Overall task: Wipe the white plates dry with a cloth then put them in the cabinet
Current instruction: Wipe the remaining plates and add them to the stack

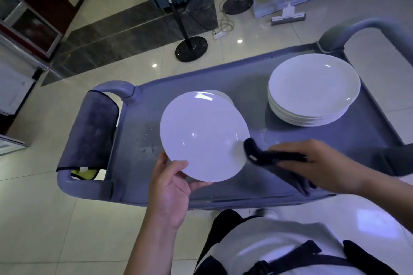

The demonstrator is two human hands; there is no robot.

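My left hand [172, 183] grips a white plate [201, 134] by its near rim, holding it above the grey cart top [250, 100], thumb on the upper face. My right hand [312, 163] holds a dark cloth [268, 155], and the cloth's tip touches the plate's right edge. Behind the held plate, the rim of another white plate [225, 96] shows on the cart. A stack of several white plates [312, 87] sits at the cart's far right.
A dark grey towel [89, 131] hangs over the cart's left handle, with a yellow cloth [85, 174] under it. Water drops lie on the cart top. Fan stands [191, 48], cables and a mop [288, 15] are on the tiled floor beyond. A cabinet [29, 18] stands at far left.
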